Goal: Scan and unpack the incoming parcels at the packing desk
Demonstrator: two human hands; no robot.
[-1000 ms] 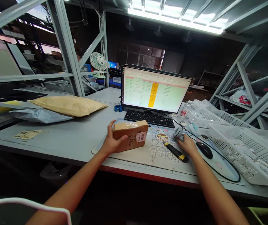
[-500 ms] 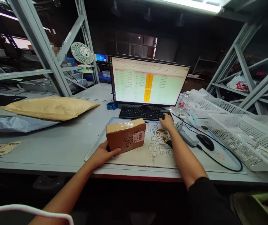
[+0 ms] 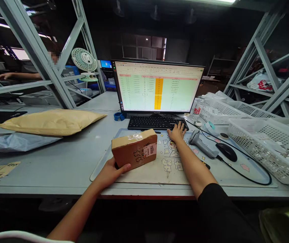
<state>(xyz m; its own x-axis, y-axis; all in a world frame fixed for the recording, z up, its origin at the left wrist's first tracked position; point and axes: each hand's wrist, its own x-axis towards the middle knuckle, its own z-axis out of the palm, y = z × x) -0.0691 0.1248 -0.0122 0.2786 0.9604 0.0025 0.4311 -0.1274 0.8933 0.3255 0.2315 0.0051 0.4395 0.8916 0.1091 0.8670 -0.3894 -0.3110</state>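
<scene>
My left hand (image 3: 112,172) grips the lower left corner of a brown cardboard box (image 3: 126,153), thumb across its front. The box stands slightly tilted on the desk mat (image 3: 144,177); tape runs over its top, and a white label and handwriting mark its front. My right hand (image 3: 177,132) rests with spread fingers on the right end of the black keyboard (image 3: 149,123). Behind the keyboard, a monitor (image 3: 134,84) shows a spreadsheet with an orange column. Right of my right forearm lie a grey barcode scanner (image 3: 202,145) and a black mouse (image 3: 226,152).
A yellow padded mailer (image 3: 50,121) lies on a grey plastic bag (image 3: 18,143) at left. White perforated baskets (image 3: 263,145) line the right side. A blue tape roll (image 3: 119,116) sits left of the keyboard. Beyond the metal frame are a fan (image 3: 84,60) and another person's arm (image 3: 20,76).
My right hand's fingers have spread out over the keyboard. The selected spreadsheet cell has shifted right. The view has tilted slightly, and another person's arm has appeared at far left. My left hand still holds the box.
</scene>
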